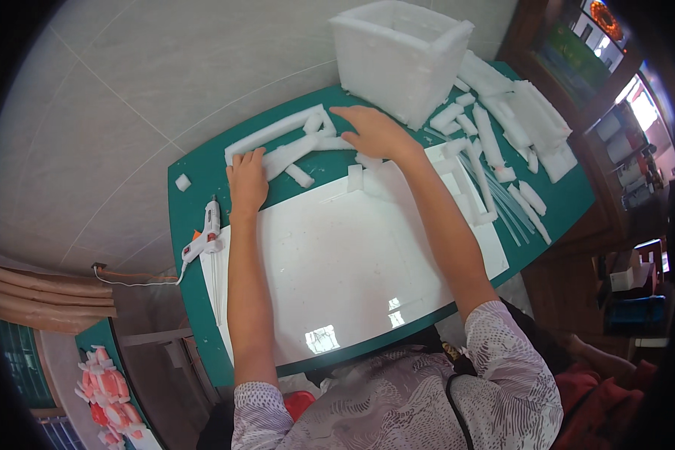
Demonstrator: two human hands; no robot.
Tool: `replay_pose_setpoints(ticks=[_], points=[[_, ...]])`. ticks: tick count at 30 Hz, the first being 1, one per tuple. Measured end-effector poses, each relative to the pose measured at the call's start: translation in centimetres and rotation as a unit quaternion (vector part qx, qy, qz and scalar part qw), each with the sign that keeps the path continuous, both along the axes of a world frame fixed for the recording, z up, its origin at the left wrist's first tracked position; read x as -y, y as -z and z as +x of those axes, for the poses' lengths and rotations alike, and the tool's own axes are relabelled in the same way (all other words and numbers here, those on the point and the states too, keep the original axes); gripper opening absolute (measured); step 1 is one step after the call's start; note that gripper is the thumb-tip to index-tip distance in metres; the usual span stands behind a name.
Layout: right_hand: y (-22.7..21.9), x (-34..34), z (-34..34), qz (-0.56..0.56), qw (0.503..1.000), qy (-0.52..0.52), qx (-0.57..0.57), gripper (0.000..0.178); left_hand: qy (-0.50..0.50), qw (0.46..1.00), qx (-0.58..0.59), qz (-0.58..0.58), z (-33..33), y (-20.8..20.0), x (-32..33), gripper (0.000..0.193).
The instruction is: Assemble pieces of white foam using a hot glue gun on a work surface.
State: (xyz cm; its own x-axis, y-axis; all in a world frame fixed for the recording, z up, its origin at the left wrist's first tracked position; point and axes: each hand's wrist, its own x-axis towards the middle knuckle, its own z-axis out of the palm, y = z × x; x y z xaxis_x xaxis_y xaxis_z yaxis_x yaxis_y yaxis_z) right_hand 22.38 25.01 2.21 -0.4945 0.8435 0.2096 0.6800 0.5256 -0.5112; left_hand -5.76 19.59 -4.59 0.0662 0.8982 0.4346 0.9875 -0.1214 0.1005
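Note:
My left hand (247, 182) rests at the left end of a group of white foam strips, its fingers stretched out and touching the long strip (274, 133) and the wider piece (286, 156). At the group's right end, my right hand (379, 133) is open, with index finger and thumb apart. It is close to a small foam piece (313, 124) and a short strip (336, 143). Another short foam strip (300, 176) lies at an angle in front. Whether the right fingertips touch any foam, I cannot tell.
A glossy white board (352, 262) covers the near part of the green table (202, 180). A corded glue gun (208, 232) lies at left. A white foam box (386, 64) stands at the back, with foam offcuts (487, 135) and clear glue sticks (511, 210) at right.

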Motion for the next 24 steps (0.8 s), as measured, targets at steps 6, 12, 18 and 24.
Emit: replay_pose_setpoints(ticks=[6,12,18,24], points=[[1.5,0.8,-2.4,0.016,0.998,-0.059,-0.023,0.062,0.037,0.988,-0.008,0.147,0.7,-2.1,-0.1,0.037],[0.5,0.0,-2.3,0.144,0.972,0.006,-0.185,0.056,0.025,0.974,0.034,0.222,1.6,-5.5,1.1,0.037],[-2.3,0.1,-0.5,0.19,0.952,-0.042,-0.235,0.046,0.132,0.963,0.23,0.051,-0.6,-11.2,4.3,0.043],[-4.5,3.8,-3.2,0.17,0.966,-0.086,-0.175,0.031,0.166,0.967,0.147,0.123,5.2,-13.7,6.3,0.053]])
